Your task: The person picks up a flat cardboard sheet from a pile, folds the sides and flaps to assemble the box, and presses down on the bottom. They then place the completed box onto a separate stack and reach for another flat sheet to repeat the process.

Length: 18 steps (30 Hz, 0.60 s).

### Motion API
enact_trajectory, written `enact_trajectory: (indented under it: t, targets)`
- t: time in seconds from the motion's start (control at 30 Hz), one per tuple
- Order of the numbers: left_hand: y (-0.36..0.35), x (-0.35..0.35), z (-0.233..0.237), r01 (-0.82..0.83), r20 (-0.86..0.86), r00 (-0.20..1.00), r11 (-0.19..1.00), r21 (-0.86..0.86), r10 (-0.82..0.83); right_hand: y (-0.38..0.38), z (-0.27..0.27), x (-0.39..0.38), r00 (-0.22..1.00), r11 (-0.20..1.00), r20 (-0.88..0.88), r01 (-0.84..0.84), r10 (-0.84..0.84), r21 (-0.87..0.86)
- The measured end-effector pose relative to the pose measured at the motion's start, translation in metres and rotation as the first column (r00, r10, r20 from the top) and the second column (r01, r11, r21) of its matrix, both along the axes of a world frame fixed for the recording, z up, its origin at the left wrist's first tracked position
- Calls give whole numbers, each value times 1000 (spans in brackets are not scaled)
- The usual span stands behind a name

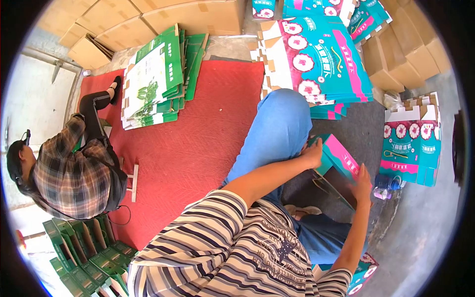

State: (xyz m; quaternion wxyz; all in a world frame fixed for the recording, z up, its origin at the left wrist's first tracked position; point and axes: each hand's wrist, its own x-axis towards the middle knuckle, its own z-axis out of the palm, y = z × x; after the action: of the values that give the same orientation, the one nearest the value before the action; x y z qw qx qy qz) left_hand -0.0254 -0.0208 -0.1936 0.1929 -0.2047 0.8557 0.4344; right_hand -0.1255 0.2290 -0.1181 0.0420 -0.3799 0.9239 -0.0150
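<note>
A teal and pink carton (342, 157) stands partly folded between my knees, its brown inner side and dark opening facing me. My left hand (312, 154) grips its left end, fingers closed on the edge beside my raised knee. At the right end, my right hand (362, 184) is closed around the carton's edge, its fingers slightly blurred. Beyond my knee lies a stack of flat teal and pink cartons (326, 59) with white tabs. Part of another teal carton (363, 274) shows beside my right sleeve.
Green flat cartons (158, 74) are stacked on the red mat (222, 109). A co-worker in a plaid shirt (74, 173) sits at left, near folded green boxes (89, 257). Brown boxes (190, 17) line the back. More teal cartons (410, 141) and a bottle (388, 182) are at right.
</note>
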Motion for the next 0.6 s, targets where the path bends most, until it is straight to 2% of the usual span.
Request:
enact_trajectory:
  t: [0.03, 0.1, 0.13, 0.2, 0.23, 0.27, 0.3, 0.33, 0.4, 0.43, 0.47, 0.53, 0.57, 0.6]
  targets:
    - [-3, 1, 4, -4, 0, 1000, 1000, 0, 4, 16, 0, -3, 1000, 1000, 0, -4, 4, 0]
    - [-7, 1, 11, 42, 61, 997, 994, 103, -49, 51, 8, -10, 971, 942, 8, 229, -239, 245]
    - [-6, 0, 8, 42, 62, 997, 993, 108, -49, 57, 20, -7, 971, 941, 8, 229, -239, 250]
    - [-5, 0, 5, 51, 13, 999, 996, 69, -52, 69, 44, -2, 869, 847, 151, 399, -472, 351]
    - [-5, 0, 5, 52, 15, 998, 996, 73, -53, 71, 44, 2, 868, 845, 151, 400, -474, 355]
    - [-5, 1, 5, 49, 8, 999, 995, 85, -49, 71, 43, 7, 700, 833, 452, 488, -553, 262]
    - [-6, 2, 7, 44, 0, 999, 995, 95, -44, 71, 41, 10, 464, 784, 713, 589, -527, 196]
    - [-7, 3, 9, 42, 2, 999, 995, 95, -42, 76, 31, 14, 463, 785, 713, 587, -526, 197]
    - [-8, 2, 11, 50, 16, 999, 995, 88, -51, 82, 12, 20, 729, 931, 587, 339, -351, 135]
    - [-8, 3, 10, 48, 18, 999, 995, 87, -50, 88, 10, 15, 636, 916, 678, 373, -368, 148]
    - [-7, 3, 10, 40, 2, 999, 997, 62, -41, 96, 10, 10, 634, 916, 680, 373, -368, 147]
    - [-4, 2, 2, 46, -16, 999, 998, 36, -45, 111, 16, 7, 461, 941, 849, 320, -259, 113]
    - [-4, 2, -4, 7, -46, 999, 999, -32, -8, 119, 16, 6, 460, 934, 846, 340, -271, 114]
    - [1, -1, -8, -17, -84, 996, 996, -92, 9, 112, 27, 12, 502, 965, 834, 225, -231, 132]
